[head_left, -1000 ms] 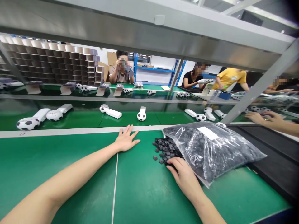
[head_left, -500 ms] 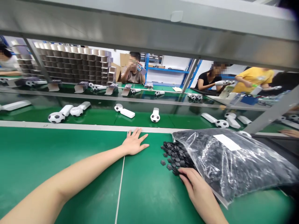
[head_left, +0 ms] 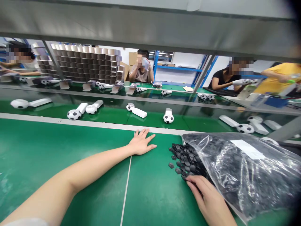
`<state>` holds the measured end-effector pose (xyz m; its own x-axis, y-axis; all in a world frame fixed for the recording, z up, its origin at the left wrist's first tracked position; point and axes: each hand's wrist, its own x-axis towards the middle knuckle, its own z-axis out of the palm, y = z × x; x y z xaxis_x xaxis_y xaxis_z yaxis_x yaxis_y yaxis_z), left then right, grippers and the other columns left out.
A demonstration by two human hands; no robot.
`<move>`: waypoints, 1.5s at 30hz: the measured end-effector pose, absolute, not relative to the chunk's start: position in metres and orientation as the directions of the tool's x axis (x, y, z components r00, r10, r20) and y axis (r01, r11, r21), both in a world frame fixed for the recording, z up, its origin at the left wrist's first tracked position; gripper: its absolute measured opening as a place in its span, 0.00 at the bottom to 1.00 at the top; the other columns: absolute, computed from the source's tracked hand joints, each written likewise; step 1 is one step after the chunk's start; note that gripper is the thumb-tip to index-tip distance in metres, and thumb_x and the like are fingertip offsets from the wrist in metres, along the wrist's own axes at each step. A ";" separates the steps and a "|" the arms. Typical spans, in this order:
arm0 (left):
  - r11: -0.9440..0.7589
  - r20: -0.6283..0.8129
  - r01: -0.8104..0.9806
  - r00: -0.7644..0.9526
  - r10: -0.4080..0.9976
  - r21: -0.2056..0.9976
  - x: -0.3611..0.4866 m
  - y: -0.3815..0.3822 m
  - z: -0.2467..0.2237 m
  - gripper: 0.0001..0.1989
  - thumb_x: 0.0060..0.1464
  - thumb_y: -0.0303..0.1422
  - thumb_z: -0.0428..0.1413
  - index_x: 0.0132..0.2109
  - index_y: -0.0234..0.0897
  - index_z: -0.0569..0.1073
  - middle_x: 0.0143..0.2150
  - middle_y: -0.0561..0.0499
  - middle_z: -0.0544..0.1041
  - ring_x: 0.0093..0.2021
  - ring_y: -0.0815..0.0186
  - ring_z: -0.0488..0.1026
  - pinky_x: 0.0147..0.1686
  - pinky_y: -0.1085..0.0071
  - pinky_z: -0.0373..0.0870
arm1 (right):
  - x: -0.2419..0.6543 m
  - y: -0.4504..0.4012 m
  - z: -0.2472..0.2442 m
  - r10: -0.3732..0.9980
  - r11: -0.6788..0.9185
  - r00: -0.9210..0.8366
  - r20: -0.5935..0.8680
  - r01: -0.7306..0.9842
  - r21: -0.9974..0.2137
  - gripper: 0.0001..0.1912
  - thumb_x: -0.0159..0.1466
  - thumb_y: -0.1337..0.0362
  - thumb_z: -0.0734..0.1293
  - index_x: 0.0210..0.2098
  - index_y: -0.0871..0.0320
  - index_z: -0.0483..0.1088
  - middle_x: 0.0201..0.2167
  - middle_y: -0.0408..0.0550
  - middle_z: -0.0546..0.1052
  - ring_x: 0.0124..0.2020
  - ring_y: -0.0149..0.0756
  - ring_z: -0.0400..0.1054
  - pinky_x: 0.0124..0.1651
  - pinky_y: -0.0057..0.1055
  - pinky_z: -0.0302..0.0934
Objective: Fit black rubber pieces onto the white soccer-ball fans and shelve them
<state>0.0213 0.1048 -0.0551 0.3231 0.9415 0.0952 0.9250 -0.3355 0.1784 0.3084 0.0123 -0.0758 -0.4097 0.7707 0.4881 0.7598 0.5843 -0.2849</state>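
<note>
My left hand (head_left: 141, 142) lies flat on the green tabletop (head_left: 98, 138), fingers spread, its fingertips at the pale rail along the back edge. Nothing is in it. At the near edge of a heap of small black pentagonal pieces (head_left: 188, 157), my right hand (head_left: 205, 193) has thumb and forefinger pinched together on a piece; the fingertips partly hide it. The heap spills from the mouth of a large clear plastic bag (head_left: 237, 175) full of the same black pieces. A few pieces lie loose at the heap's left side.
Beyond the rail, a green belt carries several white-handled items with football-patterned heads (head_left: 168, 116). A metal shelf beam (head_left: 141, 34) spans overhead. Co-workers sit across the line, one (head_left: 142, 67) holding something up. Stacked open boxes (head_left: 87, 64) stand behind.
The view has swung to the left, so most things appear farther right. Both hands keep nearly the same places on the table and at the heap.
</note>
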 end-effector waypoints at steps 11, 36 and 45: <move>-0.290 0.209 0.938 0.251 0.945 0.189 0.018 0.096 -0.053 0.32 0.55 0.51 0.44 0.61 0.39 0.55 0.65 0.43 0.50 0.64 0.55 0.46 0.60 0.57 0.49 | 0.312 0.013 -0.076 0.726 0.605 -0.425 0.541 0.768 -0.208 0.13 0.65 0.54 0.56 0.42 0.52 0.66 0.36 0.43 0.76 0.35 0.31 0.73 0.37 0.24 0.69; 0.297 0.132 0.954 -0.290 0.948 -0.031 -0.204 0.170 0.009 0.22 0.52 0.41 0.54 0.50 0.31 0.67 0.46 0.46 0.69 0.47 0.51 0.67 0.45 0.56 0.65 | 0.301 0.007 -0.065 0.810 0.507 -0.271 0.520 0.769 -0.389 0.08 0.63 0.60 0.59 0.39 0.52 0.68 0.37 0.45 0.75 0.38 0.35 0.71 0.40 0.29 0.67; -0.171 -0.240 0.971 0.208 0.948 0.167 -0.105 0.060 0.021 0.35 0.36 0.40 0.60 0.55 0.45 0.63 0.49 0.48 0.66 0.42 0.58 0.70 0.41 0.69 0.66 | 0.292 0.005 -0.053 0.828 0.522 -0.298 0.475 0.721 -0.457 0.08 0.64 0.63 0.58 0.38 0.54 0.69 0.36 0.47 0.74 0.39 0.35 0.69 0.42 0.31 0.65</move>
<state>-0.1053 0.0603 0.0206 0.2082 0.9482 -0.2400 0.9711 -0.1711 0.1667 0.2919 0.0048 -0.0527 -0.2980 0.8278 0.4753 0.7206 0.5217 -0.4567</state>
